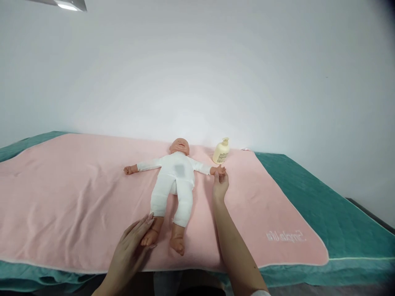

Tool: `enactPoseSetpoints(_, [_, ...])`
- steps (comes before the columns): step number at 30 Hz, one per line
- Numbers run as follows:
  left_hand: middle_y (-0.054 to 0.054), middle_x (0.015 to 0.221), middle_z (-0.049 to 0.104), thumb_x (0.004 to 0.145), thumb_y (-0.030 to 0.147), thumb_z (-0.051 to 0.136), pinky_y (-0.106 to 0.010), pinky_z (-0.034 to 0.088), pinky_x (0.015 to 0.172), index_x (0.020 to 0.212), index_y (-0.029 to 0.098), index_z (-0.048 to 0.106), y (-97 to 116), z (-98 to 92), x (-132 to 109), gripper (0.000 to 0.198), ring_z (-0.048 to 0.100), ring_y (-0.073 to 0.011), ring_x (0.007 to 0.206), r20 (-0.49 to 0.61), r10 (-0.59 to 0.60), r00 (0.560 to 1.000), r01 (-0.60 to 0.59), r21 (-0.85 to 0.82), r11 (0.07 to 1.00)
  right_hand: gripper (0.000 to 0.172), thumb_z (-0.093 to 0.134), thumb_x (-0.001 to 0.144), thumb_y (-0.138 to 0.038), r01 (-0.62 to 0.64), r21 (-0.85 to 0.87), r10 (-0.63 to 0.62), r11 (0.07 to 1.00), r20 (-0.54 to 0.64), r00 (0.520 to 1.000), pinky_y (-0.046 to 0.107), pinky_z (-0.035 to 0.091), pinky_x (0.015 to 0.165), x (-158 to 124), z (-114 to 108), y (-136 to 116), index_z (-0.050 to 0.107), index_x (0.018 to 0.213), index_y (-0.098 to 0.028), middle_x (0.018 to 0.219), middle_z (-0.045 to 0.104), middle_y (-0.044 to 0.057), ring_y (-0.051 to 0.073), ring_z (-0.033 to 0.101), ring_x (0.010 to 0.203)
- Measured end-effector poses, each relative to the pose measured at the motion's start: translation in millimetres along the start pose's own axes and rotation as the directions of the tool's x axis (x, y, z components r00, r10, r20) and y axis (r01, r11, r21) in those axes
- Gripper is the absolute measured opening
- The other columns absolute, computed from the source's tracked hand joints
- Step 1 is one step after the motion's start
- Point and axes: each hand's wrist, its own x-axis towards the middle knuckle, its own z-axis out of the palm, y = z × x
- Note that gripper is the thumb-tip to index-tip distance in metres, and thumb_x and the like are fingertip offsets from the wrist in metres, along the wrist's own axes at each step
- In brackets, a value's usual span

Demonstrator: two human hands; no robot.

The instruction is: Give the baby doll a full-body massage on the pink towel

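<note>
A baby doll (176,181) in a white bodysuit lies on its back on a pink blanket (247,209), arms spread and feet toward me. My left hand (131,242) rests beside the doll's foot on the left, its fingers stretched out along the ankle and the thumb partly hidden. With bent fingers, my right hand (220,185) holds the doll's hand (219,169) on the right side. A grey patch shows on the doll's chest.
Just beyond the doll's held hand stands a cream pump bottle (221,151). Under the blanket is a green padded surface (311,197), seen along the right and front edges. A pale wall (197,74) rises directly behind.
</note>
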Motion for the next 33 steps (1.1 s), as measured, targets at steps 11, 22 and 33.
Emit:
enactPoseSetpoints(11, [-0.009,0.142,0.053,0.093,0.027,0.052,-0.041,0.050,0.101,0.152,0.030,0.024,3,-0.1,54,0.065,0.051,-0.0271,0.130,0.007,-0.093,0.996,0.093,-0.140,0.986,0.038,0.057,0.090,-0.035,0.643,-0.142,-0.528,0.753,0.454,0.718,0.043,0.051,0.095,-25,20,-2,0.059,0.125,-0.021,0.117,0.068,0.010,0.024,0.064,0.108])
enactPoseSetpoints(22, [-0.011,0.143,0.052,0.092,0.031,0.053,-0.046,0.044,0.107,0.148,0.024,0.033,-8,12.0,98,0.059,0.046,-0.0273,0.133,-0.015,-0.155,0.988,0.148,-0.224,0.963,0.040,0.038,0.096,-0.015,0.821,-0.069,-0.555,0.567,0.705,0.442,0.040,0.046,0.100,-33,26,-14,0.057,0.129,-0.024,0.129,0.063,0.006,0.019,0.057,0.120])
enactPoseSetpoints(33, [-0.013,0.147,0.047,0.090,0.041,0.056,-0.047,0.041,0.109,0.145,0.021,0.038,-12,16.1,108,0.061,0.046,-0.0281,0.134,0.057,-0.354,0.934,0.346,-0.393,0.852,0.056,0.035,0.086,-0.005,0.845,-0.077,-0.458,0.529,0.813,0.361,0.041,0.033,0.107,-33,24,-17,0.052,0.135,-0.026,0.137,0.058,0.004,0.019,0.050,0.127])
